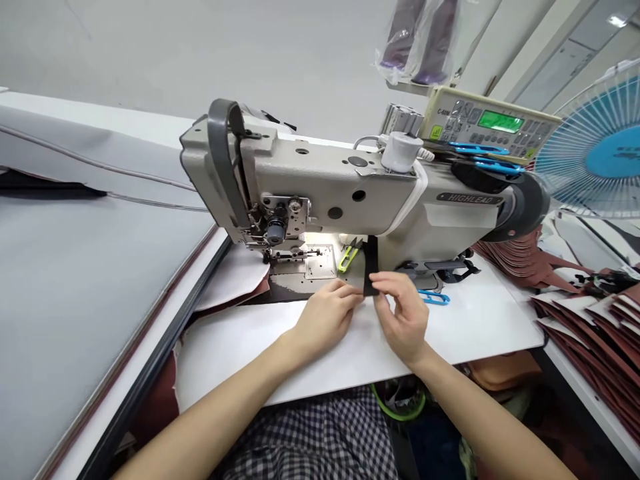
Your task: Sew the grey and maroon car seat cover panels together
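Note:
A flat black strip lies across the right part of the sewing machine bed, its near end at the bed's front edge. My right hand pinches this near end from the right, between thumb and fingers. From the left, my left hand meets the same end, its fingers bent and pressed together at the strip's edge; the fingertips are partly hidden. Left of the strip, yellow-green thread snips lie on the bed. Blue snips rest on the white table, just past my right hand.
Grey sheet material spreads over the left side. Stacked reddish-brown pieces fill the right. A control panel stands behind the machine, beside a blue fan. More blue snips sit on the machine's top. Below the table hangs a green-rimmed container.

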The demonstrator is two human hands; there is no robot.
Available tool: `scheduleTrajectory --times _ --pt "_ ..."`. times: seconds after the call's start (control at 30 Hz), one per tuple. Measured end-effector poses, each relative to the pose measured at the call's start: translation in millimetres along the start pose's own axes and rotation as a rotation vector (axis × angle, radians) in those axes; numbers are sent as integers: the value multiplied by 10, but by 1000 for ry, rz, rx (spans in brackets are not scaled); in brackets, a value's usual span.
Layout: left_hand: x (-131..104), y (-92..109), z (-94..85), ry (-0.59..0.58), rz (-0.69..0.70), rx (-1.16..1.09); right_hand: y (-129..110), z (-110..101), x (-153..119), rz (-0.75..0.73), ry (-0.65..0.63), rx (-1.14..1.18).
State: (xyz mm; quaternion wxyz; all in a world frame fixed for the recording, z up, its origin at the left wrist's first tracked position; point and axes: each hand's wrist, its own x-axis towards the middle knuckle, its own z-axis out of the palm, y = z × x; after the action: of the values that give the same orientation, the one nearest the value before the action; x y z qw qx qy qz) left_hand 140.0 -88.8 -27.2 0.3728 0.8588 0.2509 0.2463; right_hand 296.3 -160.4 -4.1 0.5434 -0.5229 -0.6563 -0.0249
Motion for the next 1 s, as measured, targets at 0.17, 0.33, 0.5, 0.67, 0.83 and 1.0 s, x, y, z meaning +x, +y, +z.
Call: scheduleTrajectory --times 0.17,0.33,0.5,0.67,0.83,1.0 --pt "-86 177 -125 219 -478 -1052 -444 17 -294 -166 -206 219" --pt "-332 264 -148 549 -501 -951 -763 226 -568 329 -375 434" --pt "-665 374 -138 507 -493 -829 -809 385 -482 761 -236 593" --pt "-869 444 -142 478 -503 -846 -769 459 -429 847 -206 610" --pt "-876 466 -111 466 -503 -755 -794 479 -484 863 -199 612" --pt "-947 312 -150 577 -463 -447 -677 452 -419 829 -352 554"
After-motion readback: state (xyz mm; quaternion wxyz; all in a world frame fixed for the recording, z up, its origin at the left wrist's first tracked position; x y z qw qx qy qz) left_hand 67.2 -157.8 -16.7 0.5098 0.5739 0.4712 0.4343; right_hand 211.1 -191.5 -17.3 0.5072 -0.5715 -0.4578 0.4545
